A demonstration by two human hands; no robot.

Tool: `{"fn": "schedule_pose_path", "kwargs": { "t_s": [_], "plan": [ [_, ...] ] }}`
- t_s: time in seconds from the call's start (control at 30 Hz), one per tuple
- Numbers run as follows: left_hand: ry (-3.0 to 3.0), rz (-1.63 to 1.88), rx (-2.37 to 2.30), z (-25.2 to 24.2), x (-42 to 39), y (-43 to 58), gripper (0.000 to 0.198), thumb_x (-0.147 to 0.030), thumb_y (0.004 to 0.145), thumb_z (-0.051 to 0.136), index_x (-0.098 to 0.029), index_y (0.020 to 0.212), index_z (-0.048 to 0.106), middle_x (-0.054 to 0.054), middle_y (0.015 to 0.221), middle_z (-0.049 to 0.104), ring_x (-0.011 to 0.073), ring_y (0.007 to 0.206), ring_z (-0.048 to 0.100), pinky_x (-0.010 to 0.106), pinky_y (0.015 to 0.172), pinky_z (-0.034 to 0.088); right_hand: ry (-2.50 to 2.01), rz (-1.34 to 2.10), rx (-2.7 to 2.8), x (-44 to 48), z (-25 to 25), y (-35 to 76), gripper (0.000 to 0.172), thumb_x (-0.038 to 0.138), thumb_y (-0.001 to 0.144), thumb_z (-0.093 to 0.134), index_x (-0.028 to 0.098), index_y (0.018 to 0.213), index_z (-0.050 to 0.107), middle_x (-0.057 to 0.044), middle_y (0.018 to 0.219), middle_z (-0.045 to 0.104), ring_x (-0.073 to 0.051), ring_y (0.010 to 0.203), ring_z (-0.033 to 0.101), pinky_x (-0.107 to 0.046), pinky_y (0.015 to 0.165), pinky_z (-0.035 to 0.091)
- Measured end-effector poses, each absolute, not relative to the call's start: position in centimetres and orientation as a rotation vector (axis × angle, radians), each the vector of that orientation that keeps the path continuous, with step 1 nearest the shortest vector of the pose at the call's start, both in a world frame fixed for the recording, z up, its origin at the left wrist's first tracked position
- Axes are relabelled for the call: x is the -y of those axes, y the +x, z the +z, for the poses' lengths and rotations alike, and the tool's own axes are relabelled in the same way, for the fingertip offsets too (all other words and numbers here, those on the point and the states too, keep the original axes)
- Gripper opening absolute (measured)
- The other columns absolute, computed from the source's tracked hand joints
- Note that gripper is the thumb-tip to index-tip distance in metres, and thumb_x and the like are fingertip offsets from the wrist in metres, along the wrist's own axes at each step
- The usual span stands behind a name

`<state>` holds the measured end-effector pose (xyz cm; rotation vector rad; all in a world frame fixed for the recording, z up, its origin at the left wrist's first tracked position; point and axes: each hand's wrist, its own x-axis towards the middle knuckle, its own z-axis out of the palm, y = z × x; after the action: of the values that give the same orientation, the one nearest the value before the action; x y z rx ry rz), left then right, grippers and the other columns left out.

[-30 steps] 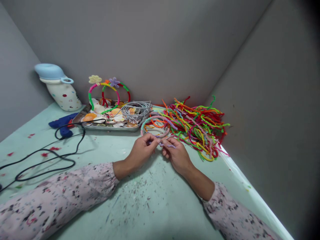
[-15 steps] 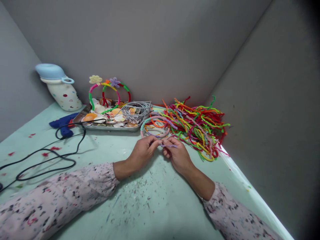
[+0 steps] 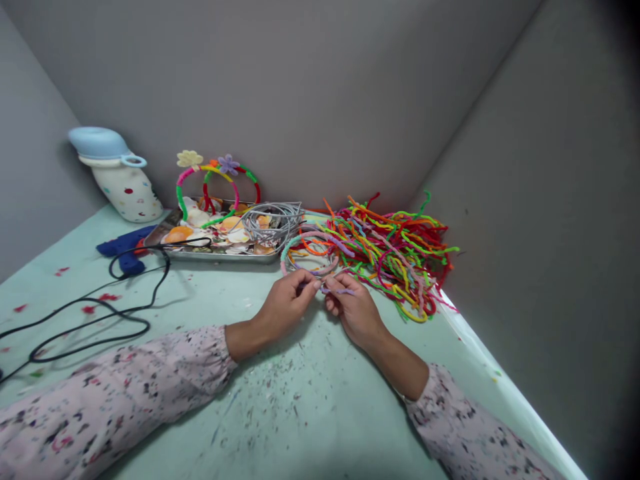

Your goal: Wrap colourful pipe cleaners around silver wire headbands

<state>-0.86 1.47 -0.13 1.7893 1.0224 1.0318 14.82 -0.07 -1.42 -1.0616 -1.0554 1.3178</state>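
Both my hands are closed in pinches, their fingertips almost meeting over the middle of the table. A light purple pipe cleaner [image 3: 341, 291] lies across the fingers of my right hand [image 3: 356, 312], held near its end. My left hand [image 3: 285, 301] pinches close beside it, at the lower side of a hoop [image 3: 284, 257] wrapped in teal, pink and purple pipe cleaner. What exactly sits between the left fingertips is hidden. Just behind my right hand spreads a heap of loose, many-coloured pipe cleaners [image 3: 395, 250].
A metal tray [image 3: 225, 257] holds seashells, a coil of grey wire [image 3: 275, 223] and two upright flower-topped hoops [image 3: 180, 193]. Left of it lie a blue glue gun [image 3: 125, 250] with a looping black cord [image 3: 95, 310] and a white bottle [image 3: 127, 190]. Grey walls enclose the table.
My left thumb and fingertips have shifted very slightly left, and the view has moved a touch. The right hand keeps its pinch on the purple pipe cleaner.
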Motion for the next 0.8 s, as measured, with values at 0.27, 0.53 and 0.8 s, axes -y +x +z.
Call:
{"fn": "schedule_pose_path", "kwargs": {
  "t_s": [0.27,0.53,0.8],
  "plan": [
    [1.868,1.072,-1.035,-0.13,-1.62,-0.76,0.022,-0.032,0.091,0.049,-0.016,0.078,0.057,-0.001,0.071,0.056,0.0122,0.065,0.048,0.025,0.063,0.037,-1.062,1.319,1.068,0.01,-1.46,14.79,0.029,0.045,0.081,0.069,0.018,0.072,0.06,0.005,0.051,0.054,-0.006,0.043,0.043,-0.018,0.042,0.031],
    [1.924,1.09,-1.047,0.14,-1.54,-0.78,0.02,-0.029,0.091,0.048,-0.016,0.079,0.057,0.0,0.073,0.058,0.0131,0.068,0.049,0.026,0.065,0.038,-1.051,1.337,1.055,0.05,-1.32,14.92,0.028,0.044,0.08,0.07,0.019,0.073,0.061,0.005,0.052,0.055,-0.006,0.044,0.043,-0.018,0.042,0.03],
    [1.844,1.061,-1.012,0.19,-1.29,-1.03,0.02,-0.03,0.094,0.044,-0.017,0.096,0.059,0.001,0.077,0.059,0.0147,0.07,0.052,0.026,0.063,0.04,-0.975,1.377,0.958,-0.12,-1.28,14.93,0.027,0.043,0.077,0.073,0.018,0.073,0.062,0.004,0.053,0.055,-0.006,0.044,0.044,-0.016,0.041,0.031]
  ]
}}
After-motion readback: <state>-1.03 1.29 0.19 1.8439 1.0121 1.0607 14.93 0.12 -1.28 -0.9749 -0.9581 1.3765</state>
